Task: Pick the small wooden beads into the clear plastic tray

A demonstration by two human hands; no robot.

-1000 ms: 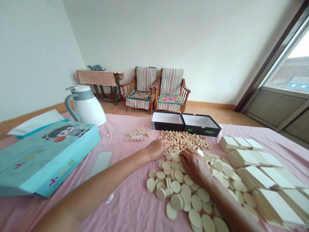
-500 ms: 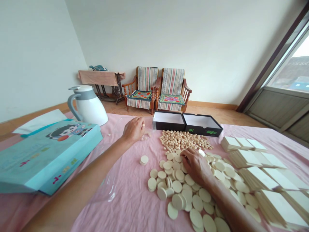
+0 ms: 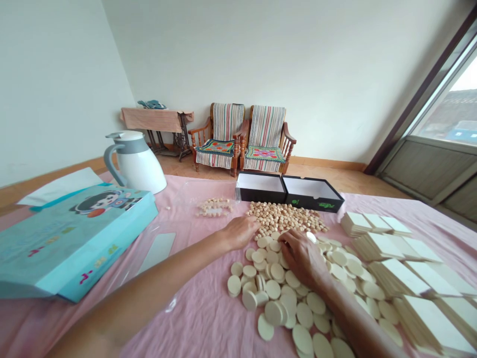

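Observation:
My left hand, fingers curled together, is at the left edge of a pile of small wooden beads; its fingertips are hidden. Over the border between those beads and a heap of round wooden discs rests my right hand. Its fingers bend down and press close, and what they hold, if anything, cannot be seen. Left of the pile, a clear plastic tray has a group of beads in it.
Stacks of flat wooden tiles stand at right. Two black open boxes sit behind the beads. A light-blue box and a white jug occupy the left. A white strip lies near my left forearm.
My left hand has moved right and nearer, from above the clear tray to the bead pile, uncovering the beads in the tray. My right hand has hardly moved.

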